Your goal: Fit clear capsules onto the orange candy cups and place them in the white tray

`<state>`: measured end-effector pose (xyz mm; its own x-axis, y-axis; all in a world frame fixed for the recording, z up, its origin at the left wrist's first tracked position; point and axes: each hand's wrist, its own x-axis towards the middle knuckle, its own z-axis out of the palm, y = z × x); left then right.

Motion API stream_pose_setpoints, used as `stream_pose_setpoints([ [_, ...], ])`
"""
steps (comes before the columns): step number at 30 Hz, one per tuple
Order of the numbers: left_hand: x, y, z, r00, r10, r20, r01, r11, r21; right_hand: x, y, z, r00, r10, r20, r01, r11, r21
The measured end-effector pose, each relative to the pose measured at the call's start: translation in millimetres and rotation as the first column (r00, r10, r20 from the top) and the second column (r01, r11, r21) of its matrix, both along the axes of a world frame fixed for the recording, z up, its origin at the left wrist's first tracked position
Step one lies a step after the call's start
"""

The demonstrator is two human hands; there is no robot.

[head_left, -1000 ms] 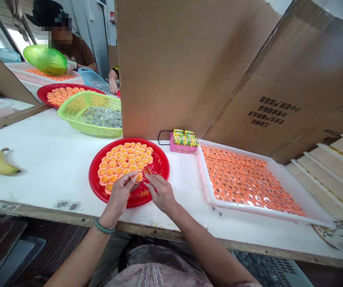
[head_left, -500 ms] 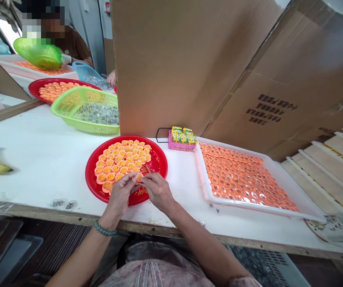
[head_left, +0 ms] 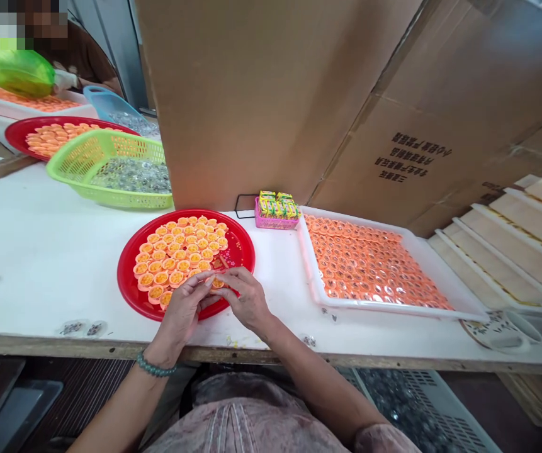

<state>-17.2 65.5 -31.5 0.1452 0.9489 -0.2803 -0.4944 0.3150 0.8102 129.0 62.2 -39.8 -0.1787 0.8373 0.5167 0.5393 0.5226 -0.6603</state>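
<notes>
A small round orange piece with a yellow middle (head_left: pixel 217 284) is pinched between the fingertips of both my hands. My left hand (head_left: pixel 182 313) grips its left side, fingers closed, with a beaded bracelet at the wrist. From the right, my right hand (head_left: pixel 250 301) closes thumb and fingers on the same piece, covering part of it. Both hands are over the front of a round red tray (head_left: pixel 243 251). Many similar orange pieces (head_left: pixel 176 277) lie in rows on that tray, their yellow middles facing up.
A white tray (head_left: pixel 315 292) of orange pieces under shiny clear covers stands right, near a pink basket (head_left: pixel 277 222) of small yellow-green packets. Cardboard (head_left: pixel 261 100) rises behind. Back left are a green basket (head_left: pixel 110 198) of clear pieces and a person holding a green bowl (head_left: pixel 13 66).
The view has turned, so the table's things sit further left and the banana is mostly cut off. My right fingers have shifted around the orange piece, which both hands still hold.
</notes>
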Motion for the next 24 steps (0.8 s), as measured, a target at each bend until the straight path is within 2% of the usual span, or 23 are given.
stream_pose_setpoints([
  [6,-3,-1,4.0,0.999,-0.039,0.028,0.04,0.999,-0.016,6,1,7.1,1.0,0.028,-0.001,-0.028,0.999,0.046],
  [11,-2,0,3.7,0.999,-0.045,0.016,0.045,0.999,0.005,2,4,15.5,0.994,0.03,-0.106,-0.039,0.995,-0.088],
  [15,-4,0,3.2,0.998,0.016,0.064,-0.017,1.0,0.013,3,-1,20.4,0.989,0.016,-0.145,-0.035,0.991,-0.129],
  [19,-3,-3,4.0,0.99,0.075,0.121,-0.078,0.997,0.02,1,-9,16.0,0.993,-0.051,-0.103,0.036,0.99,-0.137],
  [24,4,-13,5.7,0.992,0.006,0.128,-0.005,1.0,-0.014,-8,-12,5.0,0.991,-0.128,-0.038,0.123,0.986,-0.109],
])
